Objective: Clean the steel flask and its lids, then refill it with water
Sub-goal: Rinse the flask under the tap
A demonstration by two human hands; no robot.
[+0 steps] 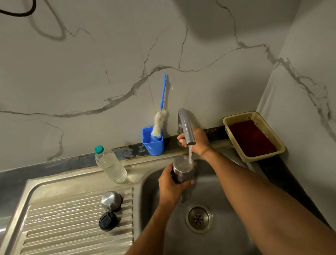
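Observation:
My left hand [171, 185] grips the steel flask [183, 169] upright over the sink basin [226, 245], its open mouth under the tap [186, 127]. A thin stream of water [190, 154] runs from the spout into the flask. My right hand [199, 142] reaches behind the spout, fingers curled around the tap's handle, which is mostly hidden. On the ribbed drainboard [61, 246] to the left lie the steel cup lid [111, 201] and the black inner stopper [107, 221], side by side.
A clear plastic water bottle [110, 165] with a teal cap stands at the sink's back left. A blue holder [153, 140] with a bottle brush [160, 122] leans on the marble wall. A beige basket [268, 127] with dark red contents sits at the right corner. The drain [198, 218] is open.

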